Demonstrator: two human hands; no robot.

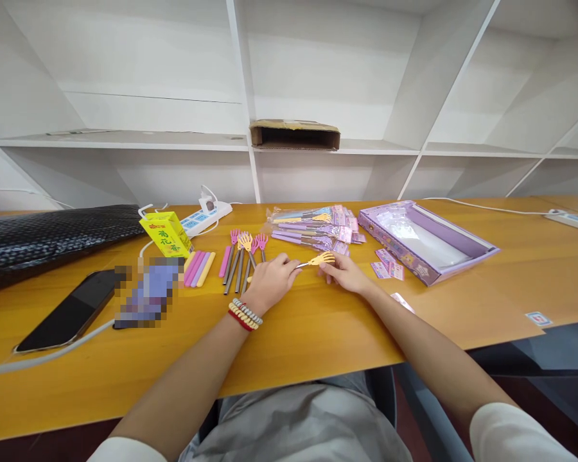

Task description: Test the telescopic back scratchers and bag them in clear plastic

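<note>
yellow-headed scratcher [320, 258], 1, between 2 hands [271, 283]

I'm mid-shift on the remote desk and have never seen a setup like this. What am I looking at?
There is no machine here: a person works with two bare hands. The one picture comes from a camera worn on their head, looking forward and down. The left hand holds the metal rod of a yellow hand-shaped piece; the right hand is at its yellow head. On the wooden table, to the left, lie similar loose rods, coloured tubes, a yellow drink carton and a black phone. Beyond the hands are bagged pieces; to the right, an open purple box.
</note>
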